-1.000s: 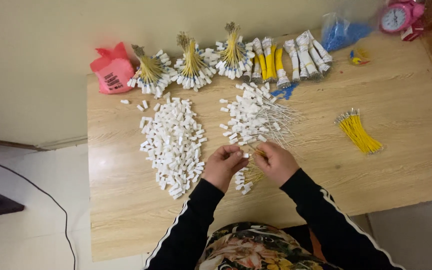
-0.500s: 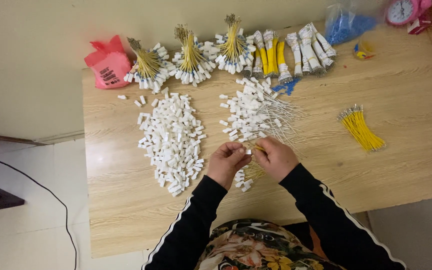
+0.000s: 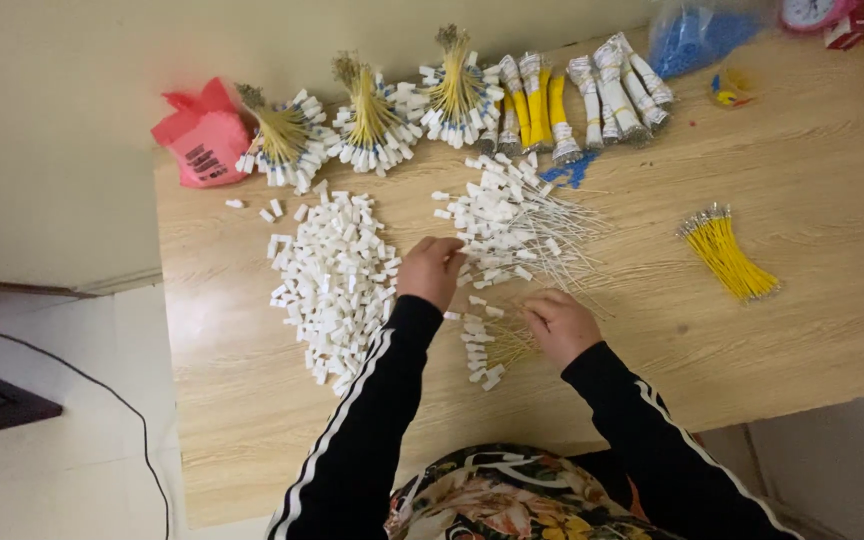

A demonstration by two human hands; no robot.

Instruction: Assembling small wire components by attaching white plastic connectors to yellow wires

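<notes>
Two hands work over a wooden table (image 3: 812, 330) in the one view, from the head camera looking down. The left hand (image 3: 432, 270) reaches to the edge of a pile of thin wires with white plugs (image 3: 512, 225). Its fingers curl down onto the pile, but I cannot tell if they have pinched a wire. The right hand (image 3: 560, 325) sits closer to the body, fingers bent onto a small bunch of yellow wires with plugs (image 3: 492, 350). It seems to hold them down or pinch them, but the grip itself is hidden.

Things could go wrong, I think. The thin wires lie crossed over each other, so pulling one might drag more along. A sleeve could sweep the big heap of loose white plugs (image 3: 337, 280) just beside the left arm and push some toward the table edge.

Farther back lie tied bundles (image 3: 372, 120) in a row, a red bag (image 3: 202, 135), a blue bag (image 3: 697, 35), and a neat bunch of yellow wires (image 3: 727, 255) well apart on the right. Beside the table are a pale floor and a dark cable (image 3: 102, 390).
</notes>
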